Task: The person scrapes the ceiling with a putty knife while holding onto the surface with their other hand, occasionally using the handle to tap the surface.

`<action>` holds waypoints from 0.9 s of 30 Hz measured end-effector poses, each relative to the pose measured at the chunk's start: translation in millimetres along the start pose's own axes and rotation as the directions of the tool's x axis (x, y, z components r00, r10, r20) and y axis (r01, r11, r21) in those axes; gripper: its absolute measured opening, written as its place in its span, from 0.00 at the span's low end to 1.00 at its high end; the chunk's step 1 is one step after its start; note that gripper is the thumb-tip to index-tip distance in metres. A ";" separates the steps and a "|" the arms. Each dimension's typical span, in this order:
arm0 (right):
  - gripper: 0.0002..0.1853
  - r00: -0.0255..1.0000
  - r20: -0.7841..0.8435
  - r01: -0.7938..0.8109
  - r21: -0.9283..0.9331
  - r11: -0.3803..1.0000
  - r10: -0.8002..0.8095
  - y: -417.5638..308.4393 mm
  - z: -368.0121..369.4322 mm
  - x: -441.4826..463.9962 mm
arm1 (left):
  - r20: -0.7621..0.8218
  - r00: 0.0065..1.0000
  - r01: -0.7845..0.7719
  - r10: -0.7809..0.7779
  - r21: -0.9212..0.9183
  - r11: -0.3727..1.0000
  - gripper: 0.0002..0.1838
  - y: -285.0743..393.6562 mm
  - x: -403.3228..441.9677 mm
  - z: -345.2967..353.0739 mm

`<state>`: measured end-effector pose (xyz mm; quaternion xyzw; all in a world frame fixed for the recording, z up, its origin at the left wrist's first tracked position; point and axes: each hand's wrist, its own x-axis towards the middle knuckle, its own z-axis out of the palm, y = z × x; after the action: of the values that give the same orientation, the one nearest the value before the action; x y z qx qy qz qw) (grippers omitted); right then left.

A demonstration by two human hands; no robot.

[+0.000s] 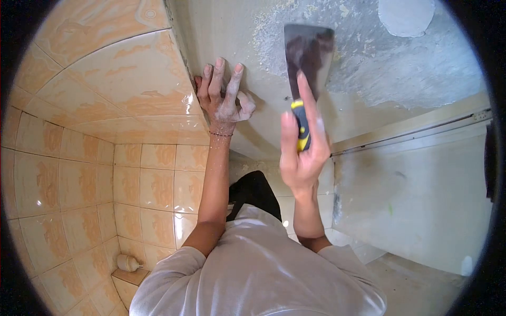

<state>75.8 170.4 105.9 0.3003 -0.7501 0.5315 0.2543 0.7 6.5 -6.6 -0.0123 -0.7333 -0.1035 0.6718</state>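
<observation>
You are gripping a scraper in your right hand, in front of a grey wall; its long axis is running almost straight up the view, away from your body; the broad blade is pointing toward the top, overlapping the near side of a rough, bluish patch, while the yellow-and-dark handle is pointing back toward your wrist; your index finger is stretching forward onto the lower blade, and your thumb is lying along the other side of the handle; your remaining fingers are staying out of sight behind the grip, so how they are closing cannot be told.

Your left hand is resting on the wall beside the edge of the tiled surface, its fingers spreading apart and its thumb bending inward; pale dust is coating the skin, and a thin bracelet is circling the wrist.

Your right hand and the scraper are blurring, so whether the blade edge is touching the wall is hard to make out; a white disc is running off the top of the view; a dark object is being cut off by the right rim; a small pale container is sitting on the corner ledge, its details too small to read.
</observation>
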 end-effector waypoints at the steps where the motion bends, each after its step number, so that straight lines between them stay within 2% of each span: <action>1: 0.22 0.999 0.001 0.052 -0.003 0.999 -0.052 1.2 0.3 10.9 | 0.000 1.000 -0.002 0.002 -0.002 1.000 0.32 1.0 -0.4 -0.2; 3: 0.23 0.983 -0.003 0.184 -0.069 0.981 -0.184 5.3 1.9 28.2 | 0.015 1.000 0.010 -0.010 -0.028 1.000 0.32 0.7 0.1 -0.5; 4: 0.23 0.983 -0.004 0.185 -0.069 0.980 -0.186 2.5 1.6 28.3 | 0.013 1.000 0.009 -0.008 -0.028 1.000 0.32 0.7 0.9 -0.8; 6: 0.23 0.999 0.053 0.015 -0.083 0.996 -0.010 -4.0 1.5 24.7 | 0.007 1.000 0.002 -0.002 -0.010 1.000 0.31 1.2 2.0 -1.3; 10: 0.24 0.996 0.057 0.082 -0.134 0.988 -0.075 3.9 9.8 15.2 | 0.013 1.000 0.007 -0.007 0.002 1.000 0.31 -0.3 1.5 -1.6; 12: 0.21 0.994 0.043 0.104 -0.152 0.983 -0.098 1.5 16.3 22.2 | 0.013 1.000 0.008 -0.008 0.003 1.000 0.31 1.2 1.7 -3.5; 19: 0.21 0.998 0.039 0.046 -0.189 0.981 -0.039 1.4 20.0 10.7 | 0.012 0.996 0.086 -0.086 -0.051 0.995 0.30 0.7 -1.2 0.3; 22: 0.20 1.000 0.011 0.013 -0.152 0.988 -0.012 -8.4 21.9 12.8 | 0.018 1.000 0.024 -0.023 -0.030 0.999 0.30 -0.2 -1.8 -2.0; 24: 0.20 0.998 0.053 -0.017 -0.229 0.973 0.030 -11.4 15.7 9.5 | 0.005 0.998 0.068 -0.067 -0.051 0.996 0.30 0.1 -2.3 -0.1; 27: 0.20 0.999 0.010 0.038 -0.220 0.975 -0.037 -9.2 23.7 18.3 | -0.016 0.997 0.071 -0.072 -0.091 0.993 0.30 -0.3 -1.2 2.1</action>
<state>68.4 142.3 117.4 0.2860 -0.7994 0.4392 0.2937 -1.4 6.6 -8.0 -0.0156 -0.7214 -0.1608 0.6734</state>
